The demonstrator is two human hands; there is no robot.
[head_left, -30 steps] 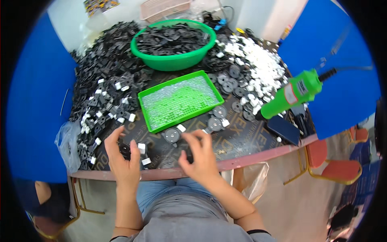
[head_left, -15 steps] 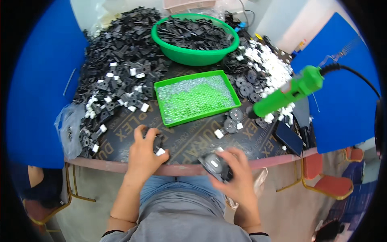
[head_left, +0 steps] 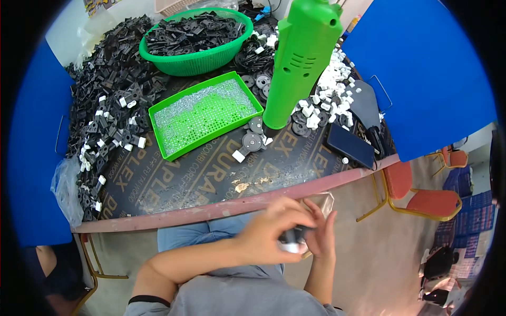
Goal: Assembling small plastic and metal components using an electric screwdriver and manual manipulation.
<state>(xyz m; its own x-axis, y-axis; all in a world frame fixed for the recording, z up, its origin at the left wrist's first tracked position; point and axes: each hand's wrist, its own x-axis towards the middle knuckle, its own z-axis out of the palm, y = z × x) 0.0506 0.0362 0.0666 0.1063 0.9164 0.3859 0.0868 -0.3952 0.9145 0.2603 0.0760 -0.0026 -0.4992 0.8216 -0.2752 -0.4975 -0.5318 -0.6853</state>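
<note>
My left hand (head_left: pixel 276 229) reaches across to the right, beyond the table's front edge, with fingers bent round a small black part with white on it (head_left: pixel 295 237). Motion blurs the part, and the fingers hide some of it. Facing it, my right hand (head_left: pixel 324 234) is close beside the part with fingers stretched upward; whether its palm touches the part is hidden. A clear plastic bag (head_left: pixel 326 199) shows behind my hands. On the table lies a dark disc assembly (head_left: pixel 252 141) with white end pieces, beside the green tray (head_left: pixel 213 135), which holds small silvery pieces.
A green power screwdriver (head_left: pixel 303 68) hangs upright over the table (head_left: pixel 195 184). Behind are a green basin (head_left: pixel 203 63) of black parts and a black heap (head_left: pixel 116 63). White pieces (head_left: pixel 334 79), a phone (head_left: pixel 350 146) and a blue panel (head_left: pixel 421 79) are at right.
My left hand has swung from the table across to my right hand, which has spread its fingers. The view has turned, so the tray and basin appear farther left.
</note>
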